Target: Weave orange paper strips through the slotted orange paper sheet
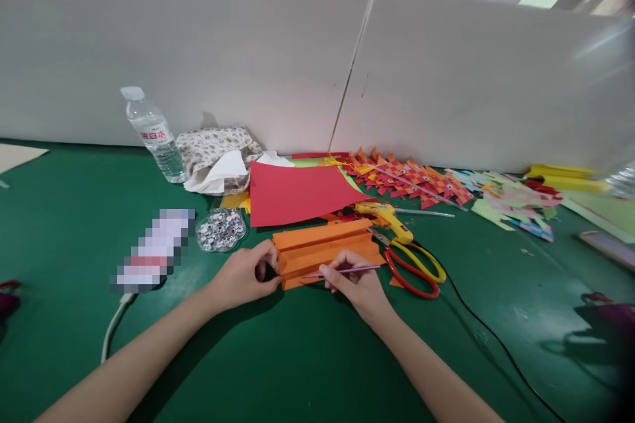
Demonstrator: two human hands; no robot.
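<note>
A folded orange paper (322,248), pleated into ridges, lies on the green table (278,357). My left hand (245,275) pinches its left end, fingers closed on the paper's edge. My right hand (358,282) rests at the paper's front right, fingers closed around a thin pink pencil (342,271) whose tip lies along the lowest fold. A red paper sheet (297,193) lies just behind the orange paper.
Red-and-yellow scissors (414,266) and a yellow glue gun (387,217) with a black cord lie right of my hands. Googly eyes in a bag (221,230), a water bottle (153,135), a cloth pouch (213,155) and woven paper fish (421,182) sit before the white partition (248,46).
</note>
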